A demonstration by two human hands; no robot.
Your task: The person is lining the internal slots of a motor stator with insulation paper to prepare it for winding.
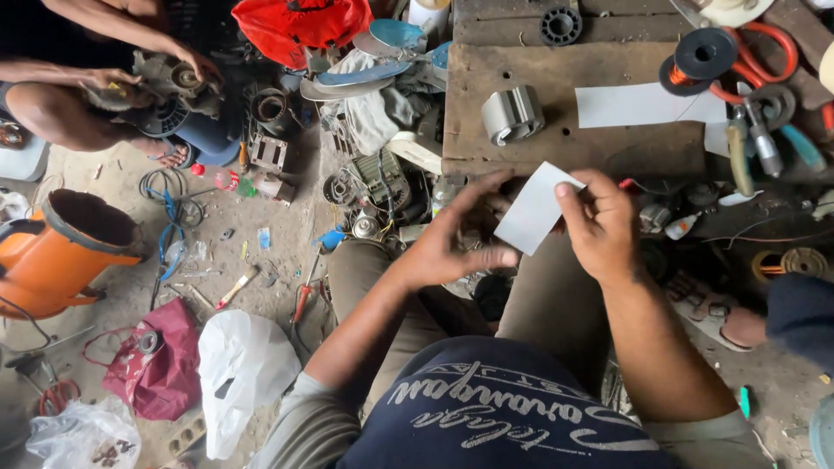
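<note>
Both my hands hold a small white paper sheet [536, 208] just below the front edge of a low wooden bench [521, 148]. My right hand [602, 224] pinches its right edge with thumb and forefinger. My left hand [452, 236] grips its lower left part, fingers curled around it. On the bench above lies a grey metal stator core [512, 114]. A larger white paper sheet [647, 105] lies flat to its right.
A spool of copper wire [700, 57], pliers and hand tools [764, 130] sit at the bench's right. Another person's hands [187, 65] work on a motor part at upper left. An orange machine housing [61, 252], bags and scrap parts litter the floor. A sandalled foot [721, 317] is at right.
</note>
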